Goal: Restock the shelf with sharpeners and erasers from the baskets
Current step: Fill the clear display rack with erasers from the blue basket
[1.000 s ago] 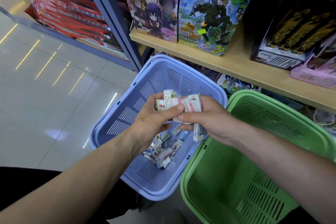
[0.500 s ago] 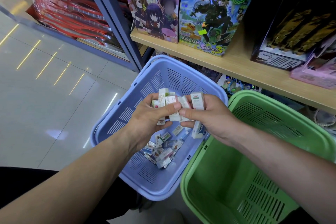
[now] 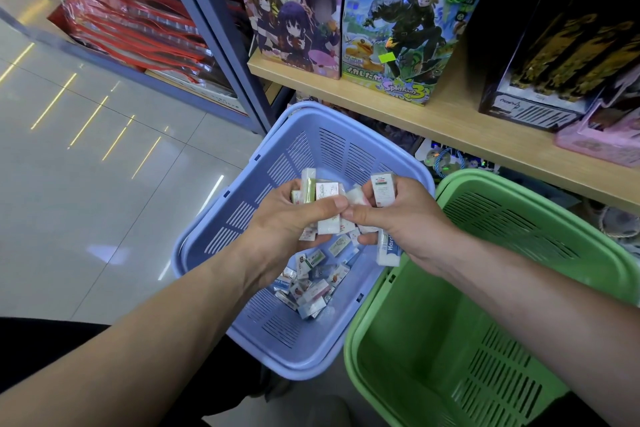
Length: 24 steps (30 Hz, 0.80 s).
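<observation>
Erasers point(image 3: 323, 196): left hand point(image 3: 294, 232) and right hand point(image 3: 405, 218) are gripping a handful, fingers point(image 3: 322, 209) curled, above blue basket point(image 3: 239, 215); more are lying inside. Apparently the gathering step; next is calling for a steady carry to shelf point(image 3: 460, 121), 1 o'clock.

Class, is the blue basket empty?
No, a pile of erasers lies on the floor of the blue basket.
</observation>
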Tool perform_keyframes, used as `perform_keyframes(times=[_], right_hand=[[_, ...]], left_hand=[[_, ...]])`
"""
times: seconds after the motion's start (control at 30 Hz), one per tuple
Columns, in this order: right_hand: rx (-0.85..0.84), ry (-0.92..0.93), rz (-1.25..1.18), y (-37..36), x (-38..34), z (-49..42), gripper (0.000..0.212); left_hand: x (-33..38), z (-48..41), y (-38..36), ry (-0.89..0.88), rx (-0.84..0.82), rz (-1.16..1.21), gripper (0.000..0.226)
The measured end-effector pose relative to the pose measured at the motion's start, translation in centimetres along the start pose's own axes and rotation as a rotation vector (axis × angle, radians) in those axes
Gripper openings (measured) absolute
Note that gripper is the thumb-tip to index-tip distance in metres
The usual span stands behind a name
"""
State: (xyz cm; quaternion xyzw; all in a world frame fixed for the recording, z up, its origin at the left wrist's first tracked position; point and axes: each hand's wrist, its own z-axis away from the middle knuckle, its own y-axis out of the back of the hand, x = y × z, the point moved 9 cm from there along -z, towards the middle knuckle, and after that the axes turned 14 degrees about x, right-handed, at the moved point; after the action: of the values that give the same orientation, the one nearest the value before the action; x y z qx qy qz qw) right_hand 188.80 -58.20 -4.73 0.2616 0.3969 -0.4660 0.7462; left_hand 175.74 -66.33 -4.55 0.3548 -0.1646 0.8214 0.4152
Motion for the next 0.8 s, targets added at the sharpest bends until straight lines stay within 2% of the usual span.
perform_keyframes(times=[0.13,0.2,0.27,0.37,0.43,0.5,0.57,0.67,0.8], right_hand=[[0.032,-0.063,-0.060,0.0,0.7,-0.2,0.024],[0.036,-0.090,-0.080,-0.1,1.1,-0.5,0.033],[0.007,-0.127,-0.031,-0.4,1.6,-0.6,0.048],[-0.049,-0.131,0.069,-0.9,1.8,-0.5,0.045],[-0.045,-0.058,0.176,-0.8,1.1,-0.4,0.053],[-0.045,0.024,0.229,-0.6,-0.1,0.0,0.041],[-0.063,0.051,0.173,-0.4,-1.2,0.7,0.025],[-0.068,0.099,0.117,0.4,-2.7,1.5,0.020],[-0.022,0.092,0.037,2.6,-3.9,2.3,0.017]], left_hand=[[-0.5,-0.7,1.3,0.009,0.090,-0.082,0.070],[-0.8,-1.2,2.5,0.010,0.146,-0.116,0.061],[-1.2,-1.2,3.2,0.012,0.165,-0.146,0.055],[-1.3,-0.8,3.0,0.013,0.140,-0.162,0.051],[-0.9,-0.4,2.5,0.002,0.108,-0.140,0.048],[-0.2,0.1,1.9,-0.019,0.085,-0.119,0.048],[0.7,0.7,1.0,-0.049,0.052,-0.093,0.053],[1.9,1.7,-0.8,-0.073,-0.026,-0.046,0.067],[3.1,2.9,-2.9,-0.094,-0.067,-0.010,0.050]])
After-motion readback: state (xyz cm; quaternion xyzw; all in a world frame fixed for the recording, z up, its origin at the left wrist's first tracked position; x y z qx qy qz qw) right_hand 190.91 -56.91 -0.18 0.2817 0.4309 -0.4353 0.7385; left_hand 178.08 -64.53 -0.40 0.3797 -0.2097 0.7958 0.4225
